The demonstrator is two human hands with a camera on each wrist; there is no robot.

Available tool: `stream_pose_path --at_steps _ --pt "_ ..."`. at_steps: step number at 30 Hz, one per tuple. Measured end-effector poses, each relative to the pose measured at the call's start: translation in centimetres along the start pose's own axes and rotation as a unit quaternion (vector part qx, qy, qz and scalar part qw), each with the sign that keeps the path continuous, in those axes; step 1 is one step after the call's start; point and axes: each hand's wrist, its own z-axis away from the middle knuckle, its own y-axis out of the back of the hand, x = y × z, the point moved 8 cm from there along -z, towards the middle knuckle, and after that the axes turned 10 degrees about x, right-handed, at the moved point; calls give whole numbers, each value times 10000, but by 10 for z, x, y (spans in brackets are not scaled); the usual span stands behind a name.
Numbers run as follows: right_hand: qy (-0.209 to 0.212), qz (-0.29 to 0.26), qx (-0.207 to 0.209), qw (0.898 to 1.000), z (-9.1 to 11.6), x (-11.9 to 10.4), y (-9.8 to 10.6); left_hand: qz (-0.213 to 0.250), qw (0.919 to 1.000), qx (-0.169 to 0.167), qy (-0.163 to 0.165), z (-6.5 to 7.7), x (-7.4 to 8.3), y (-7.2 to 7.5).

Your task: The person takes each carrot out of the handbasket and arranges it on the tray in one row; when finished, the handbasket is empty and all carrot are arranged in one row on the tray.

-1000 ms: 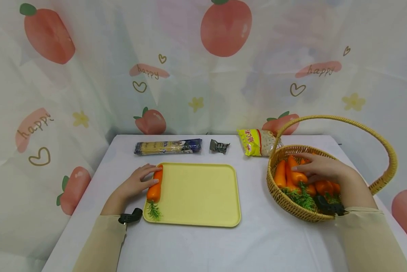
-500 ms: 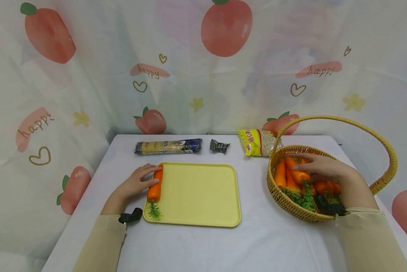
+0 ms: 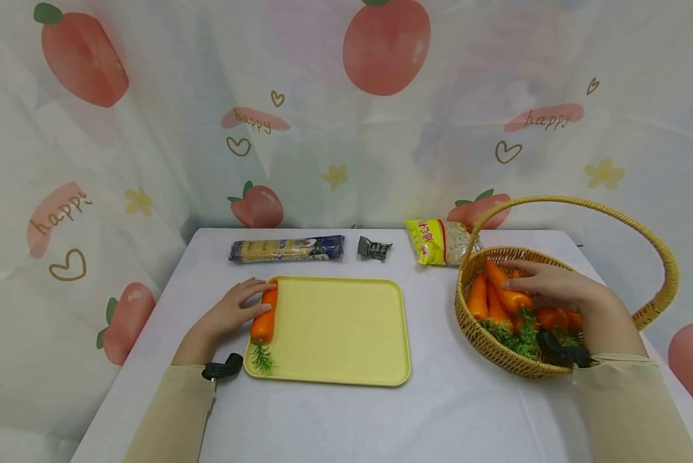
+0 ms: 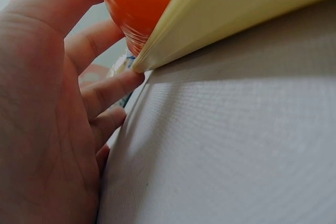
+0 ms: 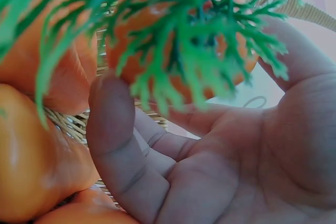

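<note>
One yellow tray (image 3: 341, 331), one wicker basket (image 3: 469, 331) and three packets stood on one white-covered table (image 3: 427, 415): a long packet (image 3: 287, 249), a small dark packet (image 3: 374, 249) and a yellow bag (image 3: 430, 242); one tray carrot (image 3: 262, 326) lay along the tray's left edge, while several others, partly hidden and so not fully countable, filled the basket; the tray carrot was smooth and orange, its feathery green top toward the person; the gripped carrot (image 3: 515, 300), equally glossy and leafy, sat tilted among the rest in the basket; the left hand (image 3: 236, 310) reached in from the side, fingers apart and fairly straight, touching the tray carrot and the tray's rim; the right hand (image 3: 551, 284) arched over the basket, thumb and fingers clamped on the gripped carrot.
</note>
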Motion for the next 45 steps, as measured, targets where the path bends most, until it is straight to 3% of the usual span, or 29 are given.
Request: stream_pose_path --at_steps 10,20,30,45 --pt "54 -319 -40 9995 3 -6 1 72 10000 26 -62 0 2 0" --pt "368 -544 6 9978 13 -26 3 2 9998 -38 204 0 -4 0" --pt "508 -1046 111 9932 23 -42 5 -21 9997 -34 248 -1 -7 -1" --pt "786 -829 117 9934 41 -60 -14 33 9998 -30 206 -1 -5 0"
